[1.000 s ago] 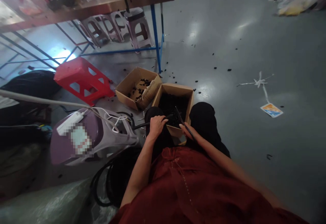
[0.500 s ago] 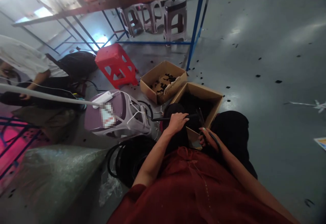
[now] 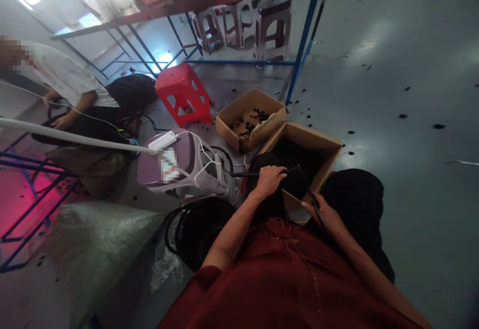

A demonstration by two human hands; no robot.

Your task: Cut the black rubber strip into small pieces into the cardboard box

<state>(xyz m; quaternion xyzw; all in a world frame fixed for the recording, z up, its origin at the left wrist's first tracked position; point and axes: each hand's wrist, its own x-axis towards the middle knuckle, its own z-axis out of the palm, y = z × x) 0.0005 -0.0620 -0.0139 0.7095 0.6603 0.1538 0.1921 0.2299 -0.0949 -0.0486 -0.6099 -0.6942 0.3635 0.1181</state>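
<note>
Head view. A seated person works above an open box (image 3: 329,162) set on the floor (image 3: 422,209) between the knees (image 3: 354,197). The left hand (image 3: 269,180) lies over the left thigh, its fingers closed around a black strip (image 3: 243,174), which runs in from a curve beside the purple stool (image 3: 186,142) and ends over the box. The right hand (image 3: 325,210) has its fingers curled about a slender dark tool, apparently scissors (image 3: 307,185); the tip stands at or just beside the strip's free end. Whether the blades are parted, or touch the strip, cannot be told.

The step in hand appears to be cutting short lengths from the strip; dark contents fill the box, too dim to separate. A further cut would call for the strip held steady, its end between the blades and the left fingers clear of them.

Surroundings: a second box (image 3: 226,130), with black pieces inside, adjoins the first; a red stool (image 3: 179,83) stands beyond, near the bench (image 3: 224,0). Black scraps (image 3: 351,132) dot the floor. At far left sits a co-worker (image 3: 69,77).
</note>
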